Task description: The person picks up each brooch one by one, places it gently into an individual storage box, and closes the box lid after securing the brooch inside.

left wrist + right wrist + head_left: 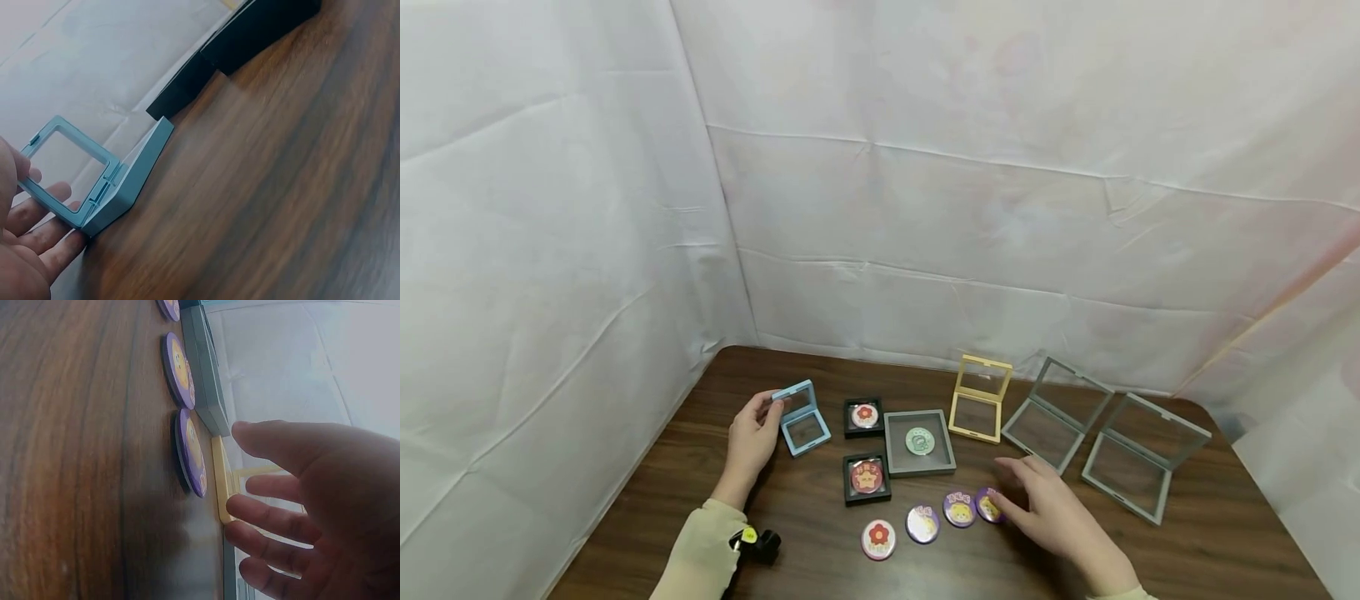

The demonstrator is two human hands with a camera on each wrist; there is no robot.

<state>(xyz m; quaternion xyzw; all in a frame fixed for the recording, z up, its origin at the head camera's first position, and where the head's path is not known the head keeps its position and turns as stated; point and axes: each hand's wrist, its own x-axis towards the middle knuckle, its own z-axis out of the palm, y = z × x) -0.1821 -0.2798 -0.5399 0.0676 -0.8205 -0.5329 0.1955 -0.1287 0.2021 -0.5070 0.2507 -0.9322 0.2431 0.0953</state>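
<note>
My left hand point(752, 437) pinches the raised lid of a small light blue frame point(806, 431) at the table's left; in the left wrist view the thumb and fingers lie on either side of the frame point(129, 185). My right hand point(1051, 510) hovers beside the rightmost purple badge point(987, 505), fingers spread and relaxed. In the right wrist view that badge point(191, 453) lies just off the fingertips, with nothing in the hand point(312, 506). Two more purple-rimmed badges point(959, 509) and a red flower badge point(878, 540) lie to the left.
Two black cases with badges point(867, 502) and a closed grey frame holding a green badge point(889, 469) stand mid-table. Behind and right are an open yellow frame point(974, 434) and two open grey frames point(1156, 517). White cloth point(880, 208) hangs behind the table.
</note>
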